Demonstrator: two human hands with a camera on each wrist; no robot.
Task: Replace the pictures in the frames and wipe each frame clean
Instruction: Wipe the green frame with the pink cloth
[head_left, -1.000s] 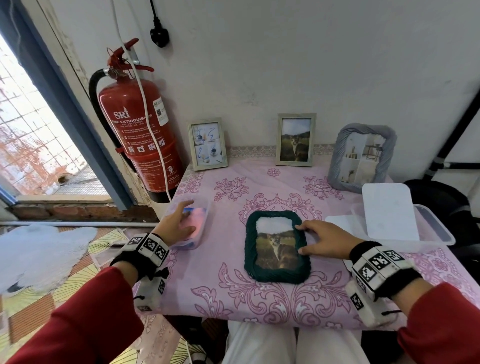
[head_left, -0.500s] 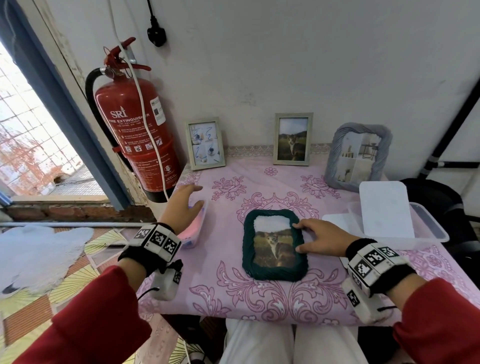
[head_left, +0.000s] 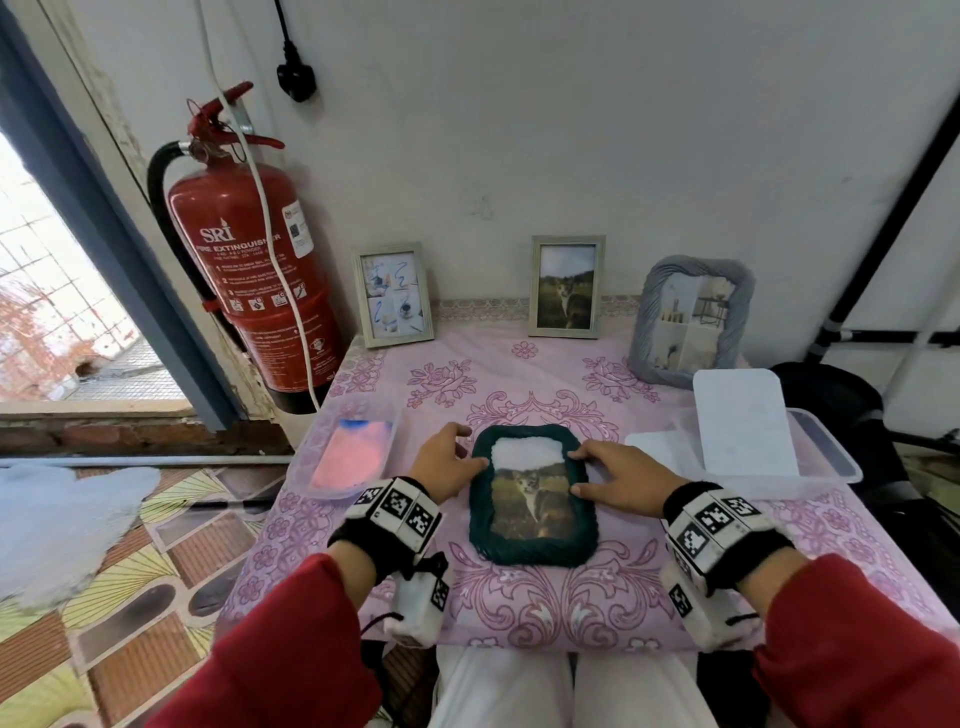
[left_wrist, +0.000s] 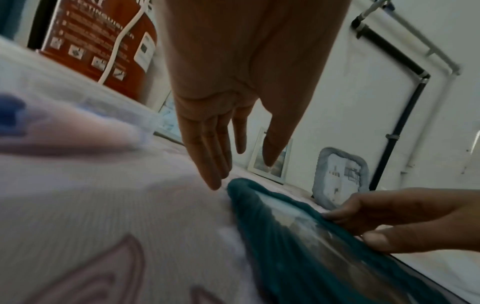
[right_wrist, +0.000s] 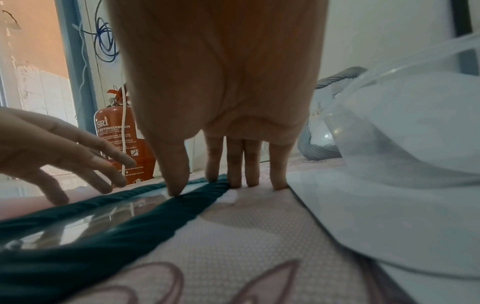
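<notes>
A dark green fabric-wrapped frame (head_left: 519, 548) (left_wrist: 259, 226) (right_wrist: 182, 207) with a cat picture lies flat on the pink tablecloth (head_left: 519, 395). My left hand (head_left: 465, 449) (left_wrist: 241, 174) is at its upper left edge, fingers straight and tips on the cloth beside the frame, thumb at the border. My right hand (head_left: 576, 473) (right_wrist: 205, 187) rests on the upper right edge. Its thumb presses on the inner border, the index lies on the green wrap, and the other fingertips touch the cloth. Neither hand holds anything. A pink cloth (head_left: 353, 457) lies in a clear tub to the left.
Three frames stand against the wall: a grey one (head_left: 393, 293), a cat one (head_left: 567, 286) and a blue-grey fabric one (head_left: 691, 319). A clear tub (head_left: 826, 457) with white sheets (head_left: 740, 431) sits right. A red extinguisher (head_left: 249, 280) hangs at the table's left.
My left hand left the tub with the pink cloth and moved right to the green frame's left edge. My right hand stayed on the right edge.
</notes>
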